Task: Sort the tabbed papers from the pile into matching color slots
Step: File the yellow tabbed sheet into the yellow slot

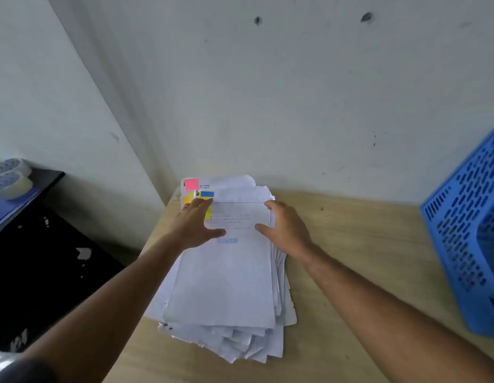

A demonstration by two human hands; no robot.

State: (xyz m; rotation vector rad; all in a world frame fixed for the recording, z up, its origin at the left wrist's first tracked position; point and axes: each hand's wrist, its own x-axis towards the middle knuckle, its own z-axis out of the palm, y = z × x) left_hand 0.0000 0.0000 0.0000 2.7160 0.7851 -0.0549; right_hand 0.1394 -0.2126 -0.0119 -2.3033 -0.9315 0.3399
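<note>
The person's left hand is lying spread on the top sheet, fingers reaching over its yellow tab and thumb stretched across the print; this grip is a flat press, pinching nothing. The right hand is cupping the sheet's far right edge, fingers bent over it and thumb on the face, probably steadying the sheet so it can be lifted off squarely. The paper pile is sitting untidily on the wooden table, its long axis running from the person toward the wall, tabbed ends pointing away. A pink tab and a blue tab are showing beyond. A blue mesh tray is standing well apart at the right
</note>
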